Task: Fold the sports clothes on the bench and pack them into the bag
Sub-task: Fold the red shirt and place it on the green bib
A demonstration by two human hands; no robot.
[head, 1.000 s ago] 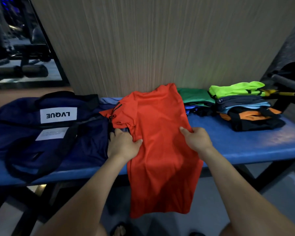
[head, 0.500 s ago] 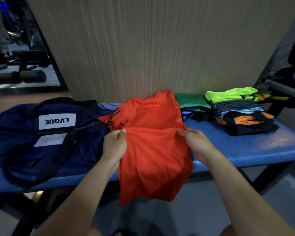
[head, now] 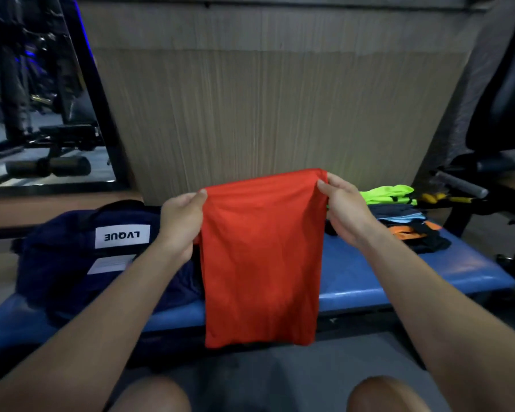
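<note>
The red shirt (head: pixel 260 257) hangs in the air in front of the blue padded table (head: pixel 399 272), lifted clear of it and held up by its top edge. Its long axis runs straight up and down: the top edge stretches nearly level between the two hands, slightly higher on the right, and the lower hem hangs below the table's front edge. It looks folded lengthwise into a narrow, smooth panel of bright orange-red cloth with few creases; no sleeve or collar can be made out.

The left hand (head: pixel 180 221) pinches the upper left corner, thumb on the near side of the cloth. The right hand (head: pixel 344 208) pinches the upper right corner in the same way.

On the table to the left lies the dark navy bag (head: pixel 72 263), with a white label reading LVQUE upside down. On the table's right end, well apart from the shirt, sits a pile of folded clothes (head: pixel 405 221), neon yellow-green on top, with grey, light blue, orange and black pieces beneath.
</note>
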